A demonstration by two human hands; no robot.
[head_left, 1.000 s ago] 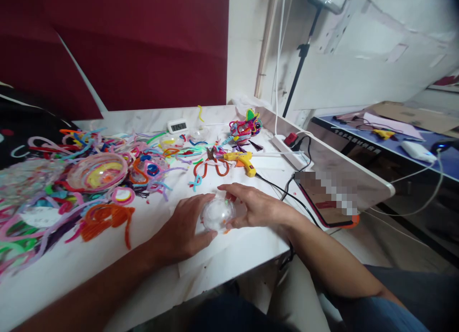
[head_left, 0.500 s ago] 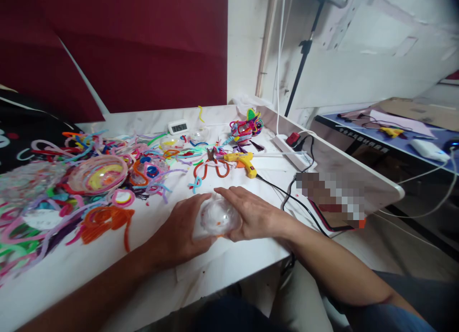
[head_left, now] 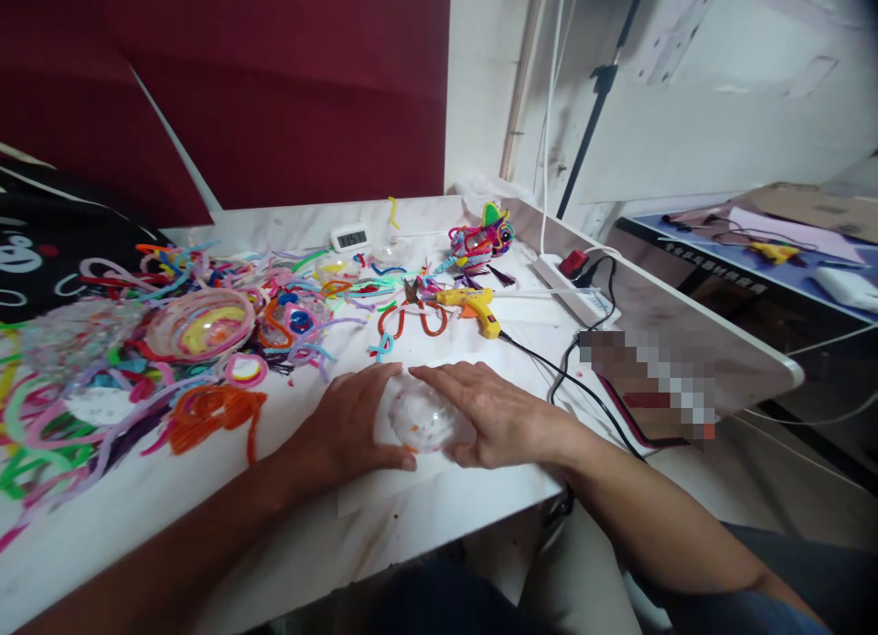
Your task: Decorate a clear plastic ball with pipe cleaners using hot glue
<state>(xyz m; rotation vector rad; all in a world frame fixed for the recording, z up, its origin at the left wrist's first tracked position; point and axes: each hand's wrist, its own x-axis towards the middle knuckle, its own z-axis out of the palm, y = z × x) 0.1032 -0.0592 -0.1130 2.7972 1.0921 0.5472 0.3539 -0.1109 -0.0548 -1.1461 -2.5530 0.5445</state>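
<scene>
A clear plastic dome [head_left: 423, 417] with small colored bits showing through it rests on a white sheet [head_left: 357, 496] near the table's front edge. My left hand [head_left: 357, 425] curves around its left side, thumb and fingers apart, with a small gap to the dome. On the other side my right hand [head_left: 497, 415] is spread, fingertips by the dome's upper edge and thumb low beside it; whether it touches is hard to tell. Beyond my hands lie red-handled pliers [head_left: 412, 307] and a yellow hot glue gun [head_left: 473, 304].
Pipe cleaners [head_left: 212, 415] in many colors heap up on the left, around a ringed clear bowl [head_left: 198, 328]. A white timer [head_left: 349, 239] and a colorful pipe-cleaner figure [head_left: 480, 237] stand at the back. A power strip [head_left: 572, 287] and black cord [head_left: 549, 356] lie right.
My hands have loosened from the dome and moved slightly apart, the thumbs drawn away from it. The view has shifted a little, so everything sits slightly further right.
</scene>
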